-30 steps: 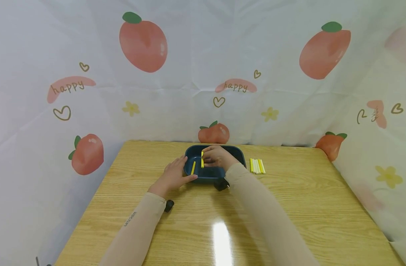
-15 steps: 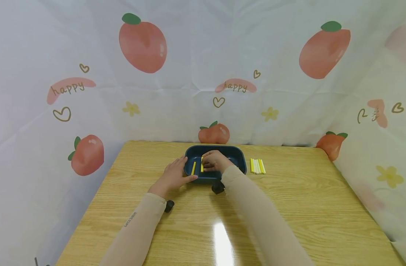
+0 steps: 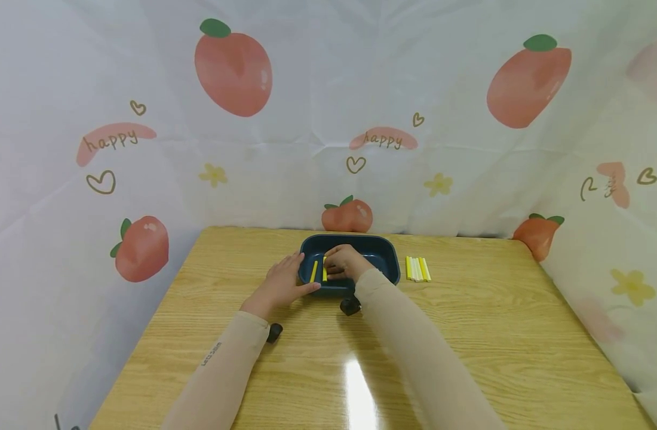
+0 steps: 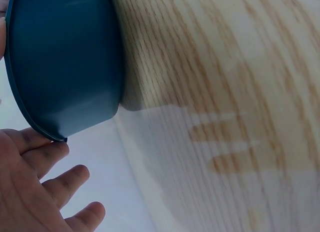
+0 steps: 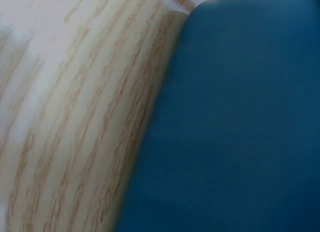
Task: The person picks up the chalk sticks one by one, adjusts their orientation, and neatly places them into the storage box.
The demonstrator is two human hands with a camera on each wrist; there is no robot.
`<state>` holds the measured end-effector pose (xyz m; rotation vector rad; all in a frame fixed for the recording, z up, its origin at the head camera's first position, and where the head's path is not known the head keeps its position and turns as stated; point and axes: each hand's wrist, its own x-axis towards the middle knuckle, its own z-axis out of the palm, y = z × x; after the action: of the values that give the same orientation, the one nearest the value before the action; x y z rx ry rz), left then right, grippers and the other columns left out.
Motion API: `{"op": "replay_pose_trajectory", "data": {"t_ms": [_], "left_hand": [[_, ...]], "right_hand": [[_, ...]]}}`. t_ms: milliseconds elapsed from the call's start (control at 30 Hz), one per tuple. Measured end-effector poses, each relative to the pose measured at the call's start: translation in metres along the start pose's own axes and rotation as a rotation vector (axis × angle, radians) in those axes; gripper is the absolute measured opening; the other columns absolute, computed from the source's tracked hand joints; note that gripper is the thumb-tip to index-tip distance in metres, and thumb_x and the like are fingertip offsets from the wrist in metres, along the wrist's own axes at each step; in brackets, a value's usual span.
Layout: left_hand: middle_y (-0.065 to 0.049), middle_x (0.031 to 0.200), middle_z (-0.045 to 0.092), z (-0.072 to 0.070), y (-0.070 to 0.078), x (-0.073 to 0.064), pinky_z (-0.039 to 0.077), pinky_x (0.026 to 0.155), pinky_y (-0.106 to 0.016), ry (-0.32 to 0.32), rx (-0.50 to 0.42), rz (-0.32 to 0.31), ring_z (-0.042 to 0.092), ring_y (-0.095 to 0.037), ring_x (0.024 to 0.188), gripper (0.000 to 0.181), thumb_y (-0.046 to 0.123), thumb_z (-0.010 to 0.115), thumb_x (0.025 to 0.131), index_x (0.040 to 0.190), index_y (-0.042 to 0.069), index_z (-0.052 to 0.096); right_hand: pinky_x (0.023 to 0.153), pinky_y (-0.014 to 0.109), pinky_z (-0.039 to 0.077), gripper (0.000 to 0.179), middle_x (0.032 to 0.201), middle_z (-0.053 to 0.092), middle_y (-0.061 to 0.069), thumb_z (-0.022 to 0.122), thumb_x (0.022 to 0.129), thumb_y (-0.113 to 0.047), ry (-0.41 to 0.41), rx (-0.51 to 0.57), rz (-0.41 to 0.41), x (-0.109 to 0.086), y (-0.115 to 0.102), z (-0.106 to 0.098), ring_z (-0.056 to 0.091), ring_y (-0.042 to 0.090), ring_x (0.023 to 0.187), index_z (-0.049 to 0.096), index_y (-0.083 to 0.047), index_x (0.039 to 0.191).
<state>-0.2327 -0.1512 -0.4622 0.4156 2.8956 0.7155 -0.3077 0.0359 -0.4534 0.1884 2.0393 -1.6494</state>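
Observation:
A dark blue rectangular tray (image 3: pixel 384 251) with raised walls stands near the table's back edge. My left hand (image 3: pixel 279 283) rests on its left side, thumb along the front rim; in the left wrist view the fingers (image 4: pixel 65 184) are extended, some touching the rim corner. Inside the tray, my right hand (image 3: pixel 346 263) pinches a yellow chalk stick (image 3: pixel 325 272), held lengthwise front to back and partly covered by the fingers. Left of it lies another yellow chalk stick (image 3: pixel 314 272), roughly parallel. Only the tray's outer wall (image 5: pixel 230 117) and the table show in the right wrist view.
Right of the tray, several white and yellow chalk sticks (image 3: pixel 417 269) lie side by side on the wooden table (image 3: pixel 495 310). Small black objects (image 3: pixel 275 332) show beside the wrists. A white printed cloth (image 3: pixel 285 149) hangs behind the table.
My right hand has moved down and slightly left within the tray with the yellow chalk stick, nearer the other stick. My left hand stays on the tray's side.

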Motion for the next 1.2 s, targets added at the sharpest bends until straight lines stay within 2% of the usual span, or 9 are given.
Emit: {"op": "replay_pose_trajectory", "data": {"t_ms": [300,533,833,1200], "left_hand": [[-0.013,0.166,0.017,-0.001,0.001,0.000,0.011,0.120,-0.059,-0.006,0.008,-0.004,0.015,-0.035,0.152,0.097,0.060,0.063,0.092,0.160,0.004,0.020],[-0.014,0.166,0.017,-0.001,0.000,0.001,0.012,0.120,-0.059,-0.003,0.020,0.000,0.016,-0.035,0.152,0.098,0.061,0.062,0.092,0.160,0.004,0.020],[-0.014,0.166,0.017,0.001,0.001,0.002,0.013,0.120,-0.060,-0.006,0.030,0.001,0.017,-0.036,0.151,0.099,0.063,0.061,0.091,0.160,0.004,0.020],[-0.014,0.166,0.015,-0.001,0.002,-0.002,0.011,0.119,-0.061,-0.011,0.026,0.000,0.017,-0.037,0.151,0.101,0.064,0.061,0.091,0.160,0.003,0.019]], "right_hand": [[0.077,0.040,0.060,0.032,0.110,0.063,0.017,0.062,0.097,0.001,0.006,0.016,0.007,-0.002,0.000,-0.001,0.064,0.026,0.082,0.061,0.002,0.129],[0.072,0.036,0.061,0.036,0.116,0.061,0.017,0.064,0.094,0.003,0.006,0.008,0.020,-0.007,-0.005,-0.009,0.064,0.027,0.083,0.062,0.003,0.130],[0.075,0.036,0.061,0.038,0.122,0.061,0.018,0.063,0.097,-0.003,-0.045,-0.077,-0.014,-0.021,-0.016,-0.022,0.065,0.032,0.100,0.058,0.003,0.134],[0.075,0.036,0.060,0.038,0.124,0.061,0.017,0.059,0.101,-0.006,-0.097,-0.174,-0.046,-0.039,-0.030,-0.033,0.063,0.027,0.093,0.055,0.001,0.138]]}}
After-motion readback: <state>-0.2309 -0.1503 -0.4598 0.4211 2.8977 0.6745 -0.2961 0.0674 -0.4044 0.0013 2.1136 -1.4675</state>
